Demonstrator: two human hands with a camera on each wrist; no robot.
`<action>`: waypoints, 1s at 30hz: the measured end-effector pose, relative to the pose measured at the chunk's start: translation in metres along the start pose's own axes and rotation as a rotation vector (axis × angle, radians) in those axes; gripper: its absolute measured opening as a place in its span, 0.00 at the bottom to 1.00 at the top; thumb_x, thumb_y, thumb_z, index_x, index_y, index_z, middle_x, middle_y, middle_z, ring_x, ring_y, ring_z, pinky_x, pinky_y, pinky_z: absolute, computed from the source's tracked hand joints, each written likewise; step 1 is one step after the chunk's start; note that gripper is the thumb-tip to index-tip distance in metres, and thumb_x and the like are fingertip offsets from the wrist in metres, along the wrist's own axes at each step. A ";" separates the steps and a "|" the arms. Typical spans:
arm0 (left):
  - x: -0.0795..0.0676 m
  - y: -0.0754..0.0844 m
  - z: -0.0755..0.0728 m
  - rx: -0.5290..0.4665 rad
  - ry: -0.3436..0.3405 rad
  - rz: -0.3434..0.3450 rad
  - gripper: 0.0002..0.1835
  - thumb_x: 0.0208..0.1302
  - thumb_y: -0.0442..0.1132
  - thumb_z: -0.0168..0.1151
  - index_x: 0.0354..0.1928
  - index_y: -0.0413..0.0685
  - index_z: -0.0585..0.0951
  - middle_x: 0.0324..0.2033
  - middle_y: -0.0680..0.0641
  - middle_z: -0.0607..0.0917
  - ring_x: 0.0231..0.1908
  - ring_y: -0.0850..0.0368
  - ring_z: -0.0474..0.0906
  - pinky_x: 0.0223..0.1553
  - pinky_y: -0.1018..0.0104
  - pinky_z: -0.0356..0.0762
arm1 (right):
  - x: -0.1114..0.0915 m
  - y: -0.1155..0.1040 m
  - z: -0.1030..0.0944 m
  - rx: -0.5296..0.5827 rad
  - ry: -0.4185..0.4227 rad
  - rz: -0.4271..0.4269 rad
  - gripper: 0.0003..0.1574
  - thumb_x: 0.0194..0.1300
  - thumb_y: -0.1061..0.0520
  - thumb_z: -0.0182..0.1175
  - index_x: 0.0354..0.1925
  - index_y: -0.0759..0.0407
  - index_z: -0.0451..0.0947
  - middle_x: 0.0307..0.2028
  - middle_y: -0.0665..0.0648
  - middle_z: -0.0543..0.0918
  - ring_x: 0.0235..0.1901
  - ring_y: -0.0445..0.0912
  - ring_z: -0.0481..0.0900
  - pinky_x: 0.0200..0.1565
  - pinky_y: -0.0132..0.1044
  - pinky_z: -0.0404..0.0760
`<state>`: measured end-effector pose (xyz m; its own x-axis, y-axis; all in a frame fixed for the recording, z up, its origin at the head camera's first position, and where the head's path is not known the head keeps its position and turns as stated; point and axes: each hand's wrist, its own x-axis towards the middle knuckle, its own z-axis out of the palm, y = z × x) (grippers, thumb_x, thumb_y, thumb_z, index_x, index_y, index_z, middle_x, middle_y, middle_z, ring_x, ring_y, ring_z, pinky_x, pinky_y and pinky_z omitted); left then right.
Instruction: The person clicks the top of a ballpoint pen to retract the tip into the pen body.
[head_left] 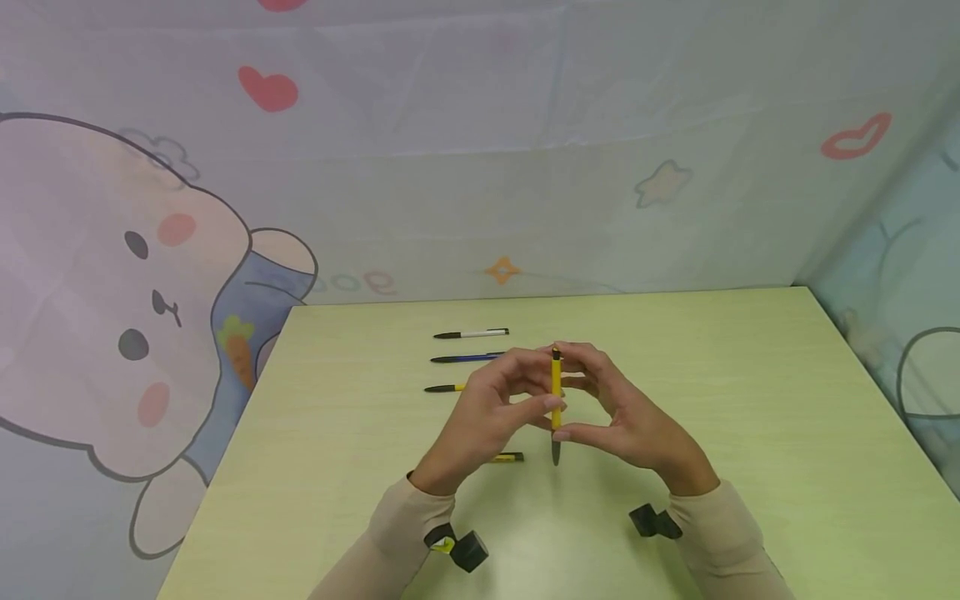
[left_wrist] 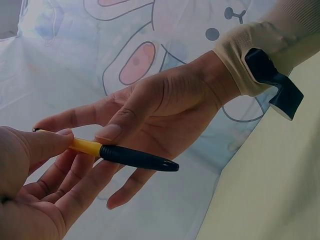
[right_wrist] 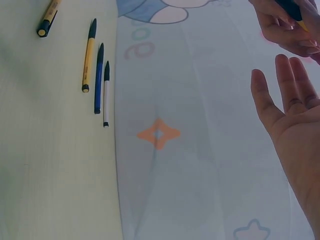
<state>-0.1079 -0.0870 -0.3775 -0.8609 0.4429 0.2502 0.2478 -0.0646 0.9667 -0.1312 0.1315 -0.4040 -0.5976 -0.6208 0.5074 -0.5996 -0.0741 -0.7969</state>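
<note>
One yellow pen (head_left: pixel 556 387), lower right of centre: left hand (head_left: pixel 483 412) and right hand (head_left: pixel 641 425) pinch it; we judge end-pressing, next wanting steadiness.

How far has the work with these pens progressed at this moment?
Seemingly done: the white pen, blue pen and far yellow pen lie side by side in a row. In hand: the left hand and right hand hold another yellow pen above the table. Probably left: setting that pen down, and perhaps handling the near yellow pen, which lies apart from the row.
</note>
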 end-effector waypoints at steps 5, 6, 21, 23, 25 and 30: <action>0.001 0.000 0.000 -0.008 0.000 0.010 0.21 0.69 0.34 0.67 0.62 0.45 0.77 0.45 0.43 0.82 0.44 0.49 0.84 0.39 0.50 0.88 | -0.001 0.001 0.001 0.002 0.006 -0.001 0.60 0.56 0.75 0.70 0.77 0.61 0.48 0.66 0.61 0.66 0.66 0.52 0.68 0.68 0.40 0.71; 0.001 0.000 0.000 -0.006 0.001 0.011 0.21 0.68 0.34 0.67 0.62 0.45 0.77 0.45 0.43 0.82 0.44 0.49 0.84 0.39 0.50 0.88 | -0.001 0.001 0.001 0.001 0.007 0.000 0.60 0.56 0.75 0.70 0.77 0.61 0.48 0.66 0.60 0.66 0.66 0.51 0.68 0.68 0.39 0.71; -0.001 0.002 0.001 0.031 0.009 0.009 0.21 0.68 0.34 0.67 0.62 0.44 0.77 0.45 0.44 0.82 0.44 0.50 0.84 0.39 0.51 0.88 | 0.002 -0.005 0.004 0.010 0.016 -0.040 0.58 0.53 0.78 0.70 0.75 0.66 0.50 0.64 0.62 0.68 0.64 0.51 0.71 0.69 0.39 0.71; -0.001 0.002 0.001 0.029 0.013 0.018 0.21 0.68 0.33 0.67 0.61 0.44 0.77 0.45 0.44 0.82 0.43 0.50 0.84 0.39 0.51 0.88 | 0.003 -0.006 0.005 0.013 0.022 -0.059 0.59 0.52 0.79 0.70 0.74 0.68 0.50 0.63 0.63 0.68 0.64 0.51 0.71 0.69 0.39 0.71; -0.001 0.003 0.002 0.025 0.020 0.033 0.21 0.68 0.32 0.66 0.61 0.43 0.77 0.44 0.43 0.82 0.43 0.51 0.84 0.38 0.52 0.89 | 0.003 -0.007 0.004 0.011 0.024 -0.064 0.59 0.52 0.80 0.70 0.74 0.69 0.50 0.63 0.63 0.68 0.64 0.51 0.71 0.69 0.39 0.71; -0.001 0.004 0.004 0.022 0.044 0.066 0.22 0.67 0.28 0.66 0.62 0.43 0.78 0.44 0.39 0.83 0.43 0.51 0.85 0.37 0.53 0.89 | 0.002 -0.001 0.003 0.001 0.024 -0.067 0.58 0.54 0.77 0.71 0.74 0.67 0.50 0.64 0.62 0.68 0.63 0.50 0.71 0.69 0.40 0.70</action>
<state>-0.1049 -0.0840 -0.3743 -0.8611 0.3981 0.3163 0.3140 -0.0729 0.9466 -0.1303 0.1280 -0.4031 -0.5689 -0.5956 0.5672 -0.6381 -0.1154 -0.7612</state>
